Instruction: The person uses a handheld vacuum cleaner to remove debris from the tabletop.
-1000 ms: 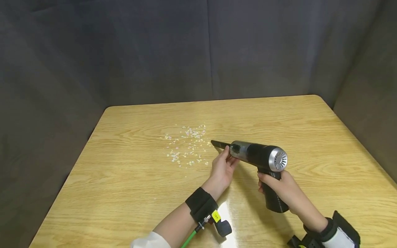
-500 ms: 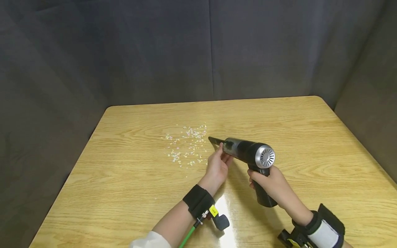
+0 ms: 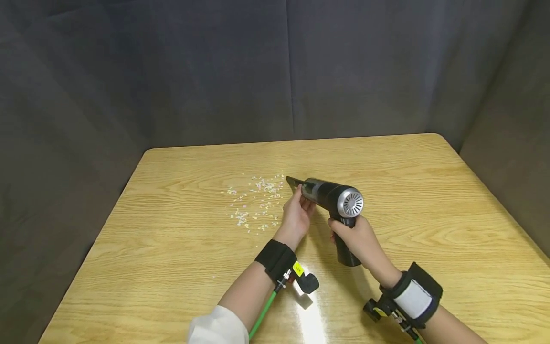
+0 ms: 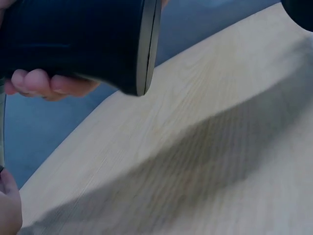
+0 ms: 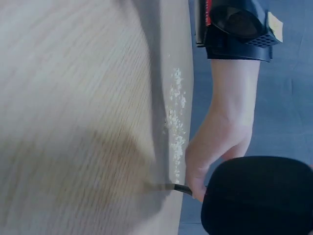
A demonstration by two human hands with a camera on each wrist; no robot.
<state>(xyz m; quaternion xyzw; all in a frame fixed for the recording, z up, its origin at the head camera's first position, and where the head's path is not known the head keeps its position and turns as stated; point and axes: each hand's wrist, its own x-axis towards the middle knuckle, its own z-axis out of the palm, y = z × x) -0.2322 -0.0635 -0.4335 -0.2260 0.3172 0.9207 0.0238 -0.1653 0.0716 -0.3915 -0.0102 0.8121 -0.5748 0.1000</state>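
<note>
A black and silver handheld vacuum (image 3: 328, 195) is held above the table, its narrow black nozzle (image 3: 294, 181) pointing left at the right edge of scattered paper bits (image 3: 266, 186). My right hand (image 3: 354, 236) grips its handle, thumb and fingers wrapped round it. With my left hand (image 3: 296, 215) I support the front of the body near the nozzle, fingers curled beneath it. In the left wrist view the dark body (image 4: 73, 44) fills the upper left. The right wrist view shows the handle's base (image 5: 257, 196), the left hand (image 5: 217, 142) and the paper bits (image 5: 176, 122).
The wooden table (image 3: 172, 267) has rounded far corners. A dark cloth (image 3: 215, 71) hangs behind it and along both sides. Both wrists wear black straps with cameras, and green cables run from them.
Both hands have carried the vacuum left and toward the table's far side. Its nozzle has shifted from beside the middle of the paper bits to their upper right edge.
</note>
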